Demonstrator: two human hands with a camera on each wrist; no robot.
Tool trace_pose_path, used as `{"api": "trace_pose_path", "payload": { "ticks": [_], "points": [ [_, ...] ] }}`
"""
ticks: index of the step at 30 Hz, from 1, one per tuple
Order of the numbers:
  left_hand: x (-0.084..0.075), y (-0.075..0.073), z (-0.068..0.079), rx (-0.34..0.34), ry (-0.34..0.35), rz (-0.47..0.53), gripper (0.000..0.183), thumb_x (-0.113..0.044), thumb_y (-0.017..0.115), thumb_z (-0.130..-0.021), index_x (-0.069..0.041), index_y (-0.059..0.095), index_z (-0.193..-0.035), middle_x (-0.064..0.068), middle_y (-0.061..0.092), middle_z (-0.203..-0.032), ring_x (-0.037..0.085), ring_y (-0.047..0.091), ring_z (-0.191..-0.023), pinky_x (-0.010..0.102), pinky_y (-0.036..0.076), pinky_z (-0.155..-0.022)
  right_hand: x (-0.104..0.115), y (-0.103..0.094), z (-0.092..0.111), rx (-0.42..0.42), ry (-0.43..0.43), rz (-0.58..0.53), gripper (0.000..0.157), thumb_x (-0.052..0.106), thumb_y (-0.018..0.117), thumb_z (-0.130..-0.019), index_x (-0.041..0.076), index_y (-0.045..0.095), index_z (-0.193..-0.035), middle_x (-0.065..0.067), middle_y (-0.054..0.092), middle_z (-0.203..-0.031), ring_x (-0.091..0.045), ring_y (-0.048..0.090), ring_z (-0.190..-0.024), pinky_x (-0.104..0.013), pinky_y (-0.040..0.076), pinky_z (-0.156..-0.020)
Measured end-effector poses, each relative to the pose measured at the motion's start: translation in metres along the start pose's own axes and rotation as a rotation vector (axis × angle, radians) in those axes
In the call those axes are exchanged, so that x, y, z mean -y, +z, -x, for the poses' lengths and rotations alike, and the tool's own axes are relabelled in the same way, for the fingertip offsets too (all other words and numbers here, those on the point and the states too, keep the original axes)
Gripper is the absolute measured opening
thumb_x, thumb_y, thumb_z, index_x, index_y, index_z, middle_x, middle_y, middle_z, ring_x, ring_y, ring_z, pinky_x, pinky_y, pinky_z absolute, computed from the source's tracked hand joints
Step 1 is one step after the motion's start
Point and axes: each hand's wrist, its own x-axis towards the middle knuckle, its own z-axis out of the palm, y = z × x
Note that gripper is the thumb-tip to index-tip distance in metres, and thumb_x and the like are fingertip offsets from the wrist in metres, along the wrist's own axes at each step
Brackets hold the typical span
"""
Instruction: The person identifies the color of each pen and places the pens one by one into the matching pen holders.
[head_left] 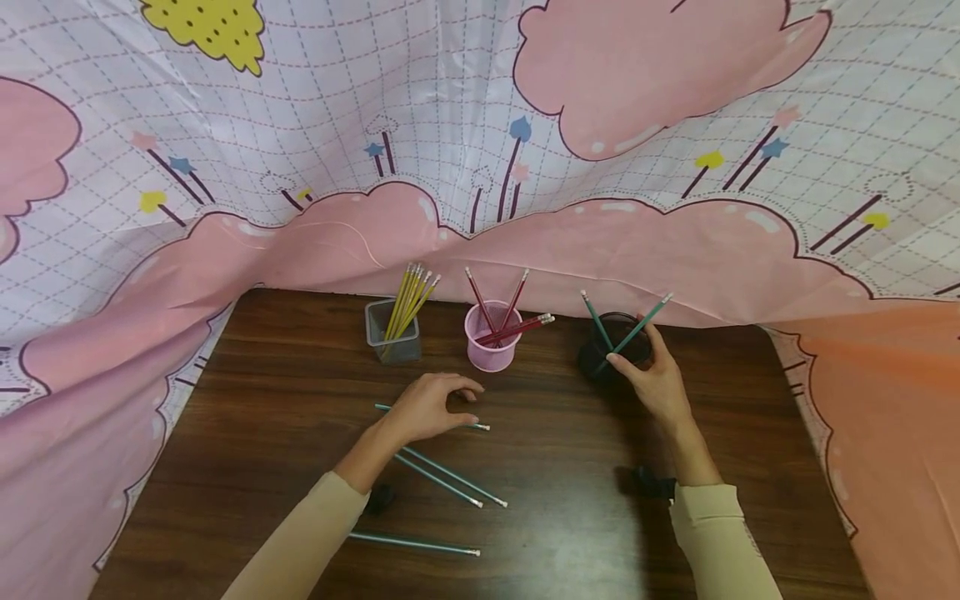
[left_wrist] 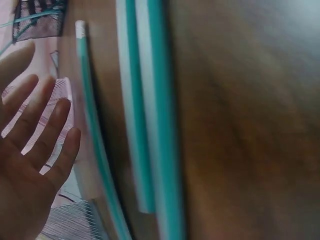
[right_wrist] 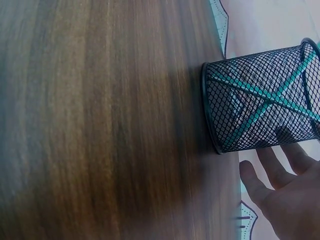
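My left hand [head_left: 429, 407], fingers spread and holding nothing, hovers over a teal pencil [head_left: 480, 427] on the table. Two more teal pencils [head_left: 455, 477] lie side by side just nearer, and another teal pencil [head_left: 416, 543] lies closest to me. At the back right, my right hand [head_left: 660, 379] reaches round the right side of a black mesh pencil cup [head_left: 592, 367], thumb and index finger apart at its rim. Inside that cup two teal pencils [right_wrist: 270, 100] cross, their lower ends at its base. The right wrist view shows loosely extended fingers [right_wrist: 272, 170] beside the mesh.
Along the back edge stand a grey mesh holder [head_left: 401, 350] with several yellow pencils [head_left: 408, 304] and a pink mesh cup [head_left: 491, 358] with several red pencils [head_left: 517, 329]. A patterned cloth [head_left: 450, 108] hangs behind and beside the brown wooden table [head_left: 555, 450].
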Motion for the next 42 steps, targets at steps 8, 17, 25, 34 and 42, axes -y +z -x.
{"api": "trace_pose_path", "payload": {
  "ticks": [8,17,25,34,42],
  "points": [
    [0.008,0.005,0.013,0.012,-0.006,-0.151,0.041,-0.038,0.076,-0.071,-0.023,0.065,-0.108,-0.013,0.062,-0.098,0.005,0.056,-0.088,0.024,0.045,-0.076,-0.005,0.001,-0.002,0.002,-0.016,-0.046,0.076,0.027,0.072,-0.078,0.022,0.031,-0.142,-0.017,0.054,-0.118,-0.024,0.058,-0.070,-0.019,0.045,-0.059],
    [0.010,0.000,0.020,0.040,0.017,-0.400,0.031,-0.039,0.076,-0.071,-0.028,0.067,-0.098,-0.012,0.058,-0.094,0.011,0.053,-0.090,0.034,0.045,-0.078,-0.005,0.001,-0.002,-0.003,-0.027,-0.049,0.076,0.026,0.072,-0.079,0.022,0.031,-0.142,-0.016,0.054,-0.119,-0.026,0.058,-0.072,-0.018,0.045,-0.060],
    [0.014,-0.001,0.026,0.000,0.145,-0.448,0.009,-0.027,0.071,-0.079,-0.025,0.066,-0.086,-0.010,0.057,-0.084,0.008,0.051,-0.072,0.024,0.044,-0.058,-0.003,0.001,-0.002,-0.001,-0.025,-0.069,0.075,0.026,0.071,-0.079,0.022,0.031,-0.142,-0.014,0.050,-0.124,-0.028,0.054,-0.076,-0.018,0.044,-0.059],
    [0.010,0.000,0.022,-0.044,0.224,-0.590,0.009,-0.023,0.063,-0.086,-0.019,0.060,-0.094,-0.006,0.059,-0.087,0.013,0.053,-0.077,0.025,0.046,-0.061,-0.003,0.001,-0.002,0.011,-0.021,-0.064,0.076,0.025,0.071,-0.080,0.021,0.029,-0.143,-0.014,0.049,-0.125,-0.027,0.056,-0.082,-0.016,0.045,-0.063],
    [-0.009,-0.016,0.020,-0.200,0.310,-0.518,0.020,-0.019,0.069,-0.082,-0.019,0.064,-0.101,-0.008,0.062,-0.084,0.008,0.056,-0.073,0.023,0.047,-0.055,-0.005,0.001,-0.002,0.010,-0.027,-0.088,0.076,0.023,0.072,-0.079,0.021,0.030,-0.143,-0.017,0.050,-0.123,-0.025,0.058,-0.080,-0.016,0.046,-0.063]
  ]
}}
